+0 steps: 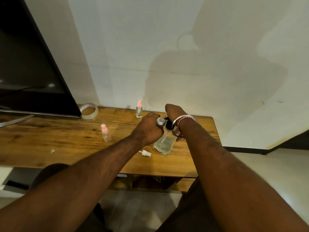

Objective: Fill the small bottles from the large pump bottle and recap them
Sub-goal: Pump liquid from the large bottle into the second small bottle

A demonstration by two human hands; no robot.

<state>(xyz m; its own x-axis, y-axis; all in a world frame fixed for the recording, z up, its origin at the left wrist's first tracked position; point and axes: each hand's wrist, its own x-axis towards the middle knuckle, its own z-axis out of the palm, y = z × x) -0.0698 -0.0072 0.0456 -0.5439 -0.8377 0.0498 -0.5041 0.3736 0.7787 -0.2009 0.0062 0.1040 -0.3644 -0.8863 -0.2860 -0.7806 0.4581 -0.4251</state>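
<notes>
At frame centre, near the desk (pixel 192 158) right edge, the left hand (pixel 148 129) grips a small bottle (pixel 160 122) while the right hand (pixel 173 110) presses the pump bottle (pixel 164 144), its grip hidden.

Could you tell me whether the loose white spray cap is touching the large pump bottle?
Apart: in the head view, bare wood shows between the spray cap and the pump bottle.

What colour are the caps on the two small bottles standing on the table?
Pink, on both small bottles; seen in the head view.

Bottles (pixel 106 133), tape (pixel 89 110) on table (pixel 50 141)
</notes>
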